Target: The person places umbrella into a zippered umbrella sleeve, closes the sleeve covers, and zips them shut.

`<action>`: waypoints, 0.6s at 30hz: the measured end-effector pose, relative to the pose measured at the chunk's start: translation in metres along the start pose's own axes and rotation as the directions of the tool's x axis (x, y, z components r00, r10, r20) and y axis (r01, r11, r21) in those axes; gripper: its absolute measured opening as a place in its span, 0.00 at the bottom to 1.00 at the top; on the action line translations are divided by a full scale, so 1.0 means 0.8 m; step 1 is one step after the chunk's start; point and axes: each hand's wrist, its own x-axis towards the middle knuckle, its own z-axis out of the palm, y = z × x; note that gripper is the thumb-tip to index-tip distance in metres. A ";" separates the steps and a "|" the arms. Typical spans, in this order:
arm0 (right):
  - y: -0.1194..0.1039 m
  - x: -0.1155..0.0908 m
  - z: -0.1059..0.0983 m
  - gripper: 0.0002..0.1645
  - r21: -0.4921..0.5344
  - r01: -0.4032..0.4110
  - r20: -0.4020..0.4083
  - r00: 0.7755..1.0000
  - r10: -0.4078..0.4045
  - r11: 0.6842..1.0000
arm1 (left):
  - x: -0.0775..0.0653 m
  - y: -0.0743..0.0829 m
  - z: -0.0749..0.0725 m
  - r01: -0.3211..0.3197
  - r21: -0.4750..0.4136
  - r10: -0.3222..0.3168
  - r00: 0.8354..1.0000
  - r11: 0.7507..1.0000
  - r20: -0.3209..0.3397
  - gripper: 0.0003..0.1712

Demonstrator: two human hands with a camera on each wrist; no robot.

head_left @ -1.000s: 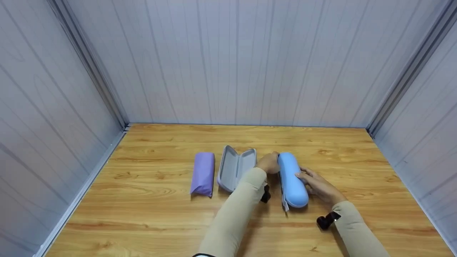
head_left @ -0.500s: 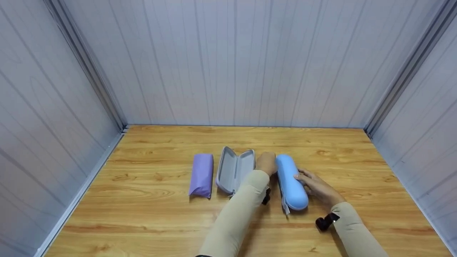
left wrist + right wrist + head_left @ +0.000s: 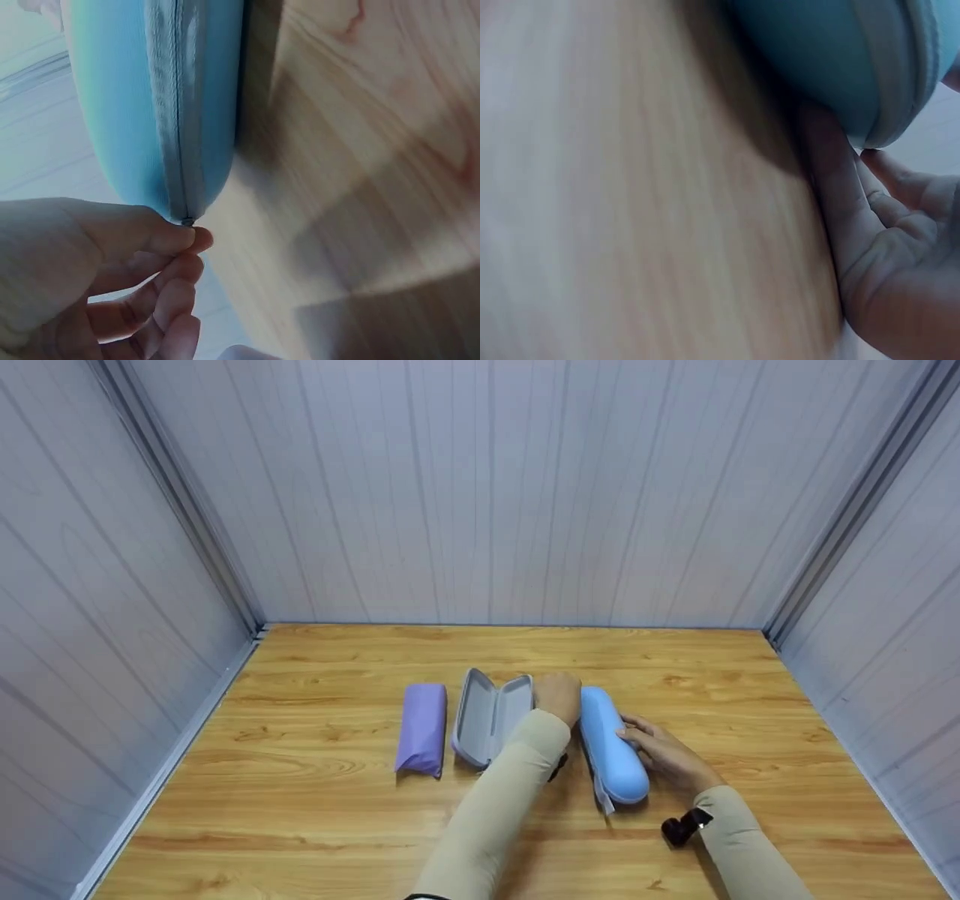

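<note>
A closed light-blue zippered case (image 3: pixel 611 746), shaped like a glasses case, lies lengthwise on the table. At its far end, my left hand (image 3: pixel 559 697) pinches the small zipper pull (image 3: pixel 187 221) between thumb and forefinger; the other fingers curl loosely below. The grey zipper band (image 3: pixel 176 112) runs along the case's side, and its teeth look joined in the left wrist view. My right hand (image 3: pixel 664 746) grips the case's right side, thumb on top and fingers low against the side in the right wrist view (image 3: pixel 900 247). A pale tag (image 3: pixel 604 796) hangs at the near end.
Left of my left hand, a case with grey lining (image 3: pixel 491 724) lies spread apart, partly behind the left forearm. Farther left is a purple wrapped packet (image 3: pixel 421 729). Panelled walls (image 3: pixel 450 510) enclose the wooden table (image 3: pixel 315 825) at the back and both sides.
My left hand has shifted slightly at the case's far end, and its wrist has turned so more of its back shows. My right hand keeps its hold; the blue case stays nearly in place.
</note>
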 end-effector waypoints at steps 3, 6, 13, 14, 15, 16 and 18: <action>0.000 0.000 0.001 0.49 -0.009 0.000 -0.007 1.000 0.000 1.000 | 0.001 -0.001 0.000 0.004 0.011 -0.004 1.000 1.000 -0.027 0.12; 0.000 -0.001 0.002 0.50 -0.021 -0.010 -0.012 1.000 0.009 1.000 | 0.003 -0.005 0.002 -0.004 -0.008 0.004 0.999 1.000 -0.049 0.11; -0.001 -0.001 0.004 0.49 -0.018 -0.014 -0.022 1.000 0.014 1.000 | 0.012 -0.014 0.006 -0.015 -0.017 0.014 0.996 1.000 -0.088 0.09; -0.001 -0.001 0.004 0.48 -0.018 -0.012 -0.018 1.000 0.011 1.000 | 0.013 -0.015 0.007 -0.010 -0.027 0.007 0.995 1.000 -0.094 0.08; -0.001 -0.001 0.004 0.48 -0.021 -0.011 -0.017 1.000 0.011 1.000 | 0.014 -0.016 0.007 -0.005 -0.034 0.001 0.995 0.999 -0.097 0.08; -0.001 -0.001 0.004 0.47 -0.021 -0.009 -0.023 1.000 0.008 1.000 | 0.014 -0.017 0.008 0.000 -0.043 -0.005 0.995 0.999 -0.103 0.07; -0.001 -0.001 0.005 0.47 -0.027 -0.005 -0.026 1.000 0.004 1.000 | 0.014 -0.018 0.010 0.008 -0.056 -0.014 0.994 0.998 -0.105 0.07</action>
